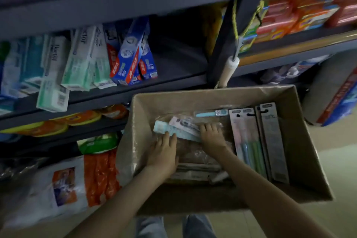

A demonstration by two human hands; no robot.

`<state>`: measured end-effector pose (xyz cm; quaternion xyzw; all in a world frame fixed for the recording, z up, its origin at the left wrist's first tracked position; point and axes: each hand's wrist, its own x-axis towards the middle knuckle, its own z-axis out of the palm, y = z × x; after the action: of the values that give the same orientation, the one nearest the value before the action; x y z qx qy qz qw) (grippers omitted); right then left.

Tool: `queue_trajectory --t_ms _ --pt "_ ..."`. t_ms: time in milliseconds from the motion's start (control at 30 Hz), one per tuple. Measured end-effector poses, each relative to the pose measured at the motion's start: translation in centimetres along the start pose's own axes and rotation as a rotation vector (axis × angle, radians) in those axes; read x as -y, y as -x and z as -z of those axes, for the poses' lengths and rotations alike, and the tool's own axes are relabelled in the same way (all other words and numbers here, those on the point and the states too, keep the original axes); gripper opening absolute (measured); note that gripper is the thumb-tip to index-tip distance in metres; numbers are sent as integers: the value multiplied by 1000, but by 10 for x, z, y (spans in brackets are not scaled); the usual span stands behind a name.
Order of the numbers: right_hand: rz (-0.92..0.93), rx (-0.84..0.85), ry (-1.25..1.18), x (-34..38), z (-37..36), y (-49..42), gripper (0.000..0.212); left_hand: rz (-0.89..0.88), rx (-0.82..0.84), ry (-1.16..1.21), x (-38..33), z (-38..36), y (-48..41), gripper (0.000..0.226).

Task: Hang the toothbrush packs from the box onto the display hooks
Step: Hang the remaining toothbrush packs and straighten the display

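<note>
**Both hands down in the box, on one pale blue pack**

To my far left, the toothpaste cartons [85, 60] leaned in a row on the dark shelf [173, 83], and a white and orange bag [77, 181] lay on the floor below them. Beside these stood the open cardboard box [303, 141], and both my arms reached into it. My left hand [164, 153] lay flat, fingers [170, 140] straight and close together, pressing on the near edge of the pale blue pack [170, 130]. That pack lay slantwise on loose plastic-wrapped packs in the middle of the box. My right hand [212, 136] had its fingers curled over the pack's right end; I could not see the thumb. Just beyond, a teal toothbrush [209, 113] lay flat. Further right, the grey toothbrush packs [272, 141] stood side by side against the box's right wall. Red cartons [309, 13] were stacked on the upper right shelf.
</note>
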<state>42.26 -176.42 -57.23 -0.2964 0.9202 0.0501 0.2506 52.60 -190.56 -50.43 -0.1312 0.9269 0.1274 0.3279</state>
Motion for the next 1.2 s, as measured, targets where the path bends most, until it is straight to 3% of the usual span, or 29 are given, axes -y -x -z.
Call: queue_trajectory --t_ms 133,233,300,367,433,533,667,833,1033,1200 --pt "-19 -9 -139 1 0 5 64 33 18 16 -12 -3 -5 75" --pt "-38 -17 -201 -3 10 19 73 69 46 157 -24 -5 -8 77" --pt "-71 -45 -263 -7 19 29 71 81 -18 310 -33 -3 -9 72" --pt "-87 -73 -321 -10 26 38 66 123 -89 566 -42 2 -6 59" --pt "-95 -106 -361 -13 30 48 64 219 -41 902 -51 5 -5 47" --pt "-80 -145 -444 -17 32 59 63 329 63 1460 -56 2 -7 46" --pt "-57 -169 -624 -24 40 68 63 254 145 1926 -61 9 0 41" --pt "13 -145 -685 -32 56 81 59 202 183 1997 -61 17 14 49" --pt "83 -42 -718 -39 85 91 65 85 185 1980 -57 41 33 28" --pt "180 115 -955 -38 115 105 68 -21 67 1910 -55 63 48 15"
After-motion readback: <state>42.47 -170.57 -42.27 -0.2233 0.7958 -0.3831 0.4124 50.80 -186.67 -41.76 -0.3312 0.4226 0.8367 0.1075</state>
